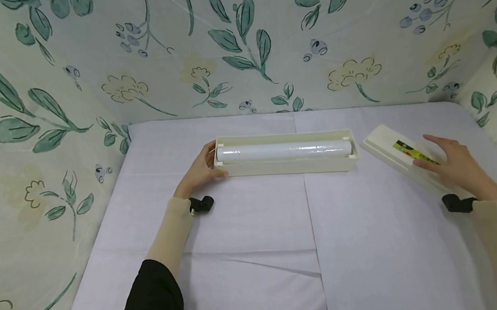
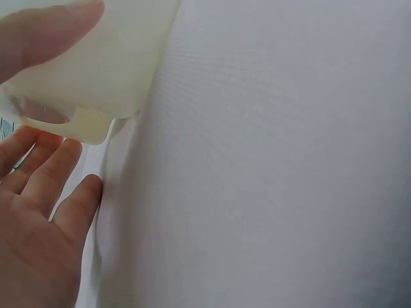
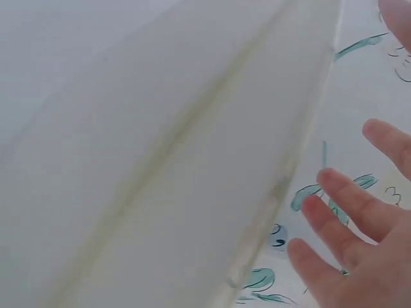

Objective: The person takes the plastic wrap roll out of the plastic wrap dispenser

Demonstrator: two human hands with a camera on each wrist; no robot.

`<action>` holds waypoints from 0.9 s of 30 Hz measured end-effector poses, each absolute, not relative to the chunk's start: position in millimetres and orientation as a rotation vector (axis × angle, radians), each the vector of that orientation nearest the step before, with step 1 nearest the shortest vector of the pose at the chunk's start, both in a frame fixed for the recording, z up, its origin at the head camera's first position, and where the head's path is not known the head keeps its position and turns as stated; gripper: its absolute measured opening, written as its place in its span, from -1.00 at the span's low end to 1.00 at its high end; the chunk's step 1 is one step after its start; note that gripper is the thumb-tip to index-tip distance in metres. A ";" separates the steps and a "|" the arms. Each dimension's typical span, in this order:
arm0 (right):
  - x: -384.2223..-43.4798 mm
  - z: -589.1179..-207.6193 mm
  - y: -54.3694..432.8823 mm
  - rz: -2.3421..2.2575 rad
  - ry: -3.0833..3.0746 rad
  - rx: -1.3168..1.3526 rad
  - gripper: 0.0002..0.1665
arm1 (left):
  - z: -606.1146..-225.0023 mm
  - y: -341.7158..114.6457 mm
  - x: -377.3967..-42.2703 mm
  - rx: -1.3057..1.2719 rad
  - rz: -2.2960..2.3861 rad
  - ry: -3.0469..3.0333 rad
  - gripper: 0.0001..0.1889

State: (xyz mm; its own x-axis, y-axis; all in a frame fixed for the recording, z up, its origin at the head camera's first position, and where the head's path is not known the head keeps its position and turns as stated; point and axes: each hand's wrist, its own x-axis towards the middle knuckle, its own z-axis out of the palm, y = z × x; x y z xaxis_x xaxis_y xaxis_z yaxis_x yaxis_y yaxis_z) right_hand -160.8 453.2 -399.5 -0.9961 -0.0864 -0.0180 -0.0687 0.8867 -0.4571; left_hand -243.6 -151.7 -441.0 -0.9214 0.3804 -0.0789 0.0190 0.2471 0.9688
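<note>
A long cream plastic box point(image 1: 285, 166) lies on the white-covered table with its top off, and a shiny white roll that looks like cling film point(image 1: 284, 150) rests inside. My left hand point(image 1: 200, 172) holds the box's left end, thumb at the front and fingers at the end and behind. In the left wrist view the thumb point(image 2: 51, 35) lies across the cream wall and fingertips touch the end near a cutout. To the right a cream lid point(image 1: 382, 144) with a yellow-green label lies at a slant. Over it is my right hand point(image 1: 463, 167), fingers spread and, in the right wrist view, apart from the lid.
White cloth point(image 1: 246, 225) with fold lines covers the table. Patterned fabric with leaves and flowers point(image 1: 241, 36) hangs behind and at both sides. A small black wrist camera point(image 1: 201, 204) sits on the left wrist, another point(image 1: 457, 203) on the right.
</note>
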 end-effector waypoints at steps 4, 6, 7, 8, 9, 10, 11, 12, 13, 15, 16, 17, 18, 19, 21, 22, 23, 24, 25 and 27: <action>-158.3 -385.8 444.6 -0.848 3.027 -0.072 -0.10 | -440.3 -151.9 -244.5 0.378 1.720 2.221 0.07; -158.0 -379.3 437.8 -0.868 3.048 -0.076 -0.13 | -440.3 -152.1 -245.3 0.375 1.716 2.219 0.08; -158.1 -376.2 433.8 -0.884 3.058 -0.082 -0.15 | -440.1 -152.1 -245.7 0.374 1.716 2.214 0.08; -158.3 -373.5 429.6 -0.893 3.070 -0.094 -0.16 | -439.6 -152.1 -246.1 0.369 1.711 2.212 0.09; -158.8 -370.8 425.7 -0.908 3.079 -0.113 -0.18 | -438.8 -152.1 -246.5 0.362 1.705 2.209 0.09; -159.3 -368.1 421.7 -0.921 3.090 -0.136 -0.20 | -435.2 -151.6 -244.9 0.360 1.707 2.202 0.08; -159.9 -365.6 417.6 -0.931 3.098 -0.155 -0.22 | -435.2 -151.7 -245.0 0.365 1.709 2.200 0.08; -160.9 -363.5 413.7 -0.946 3.103 -0.177 -0.24 | -435.5 -151.8 -245.1 0.366 1.713 2.198 0.08; -162.0 -361.9 410.0 -0.955 3.109 -0.198 -0.25 | -435.8 -151.7 -245.1 0.367 1.715 2.198 0.08; -164.3 -358.5 402.8 -0.982 3.112 -0.242 -0.27 | -436.8 -151.7 -244.8 0.378 1.719 2.205 0.07; -165.5 -356.8 399.1 -0.996 3.114 -0.266 -0.29 | -437.7 -151.7 -244.5 0.386 1.725 2.208 0.07; -166.9 -355.6 395.4 -1.011 3.113 -0.287 -0.30 | -441.6 -152.3 -246.1 0.391 1.723 2.216 0.07; -168.0 -354.3 391.6 -1.017 3.114 -0.312 -0.30 | -441.9 -152.3 -246.1 0.388 1.722 2.219 0.07; -169.1 -353.1 387.8 -1.025 3.116 -0.333 -0.31 | -441.8 -152.4 -245.8 0.392 1.722 2.221 0.07; -171.6 -350.9 380.0 -1.034 3.121 -0.369 -0.33 | -441.7 -152.4 -245.6 0.396 1.724 2.222 0.07; -172.8 -349.8 376.2 -1.028 3.124 -0.387 -0.33 | -441.7 -152.5 -245.6 0.399 1.724 2.221 0.07; -173.9 -348.7 372.6 -1.022 3.129 -0.403 -0.34 | -441.6 -152.5 -245.4 0.399 1.725 2.222 0.07; -175.0 -347.6 369.0 -1.005 3.135 -0.420 -0.35 | -441.3 -152.5 -245.3 0.400 1.726 2.221 0.07; -176.2 -346.6 365.7 -1.003 3.137 -0.433 -0.36 | -441.1 -152.4 -245.2 0.396 1.728 2.221 0.08; -178.2 -345.0 359.4 -0.991 3.138 -0.462 -0.36 | -441.0 -152.4 -245.3 0.388 1.729 2.221 0.08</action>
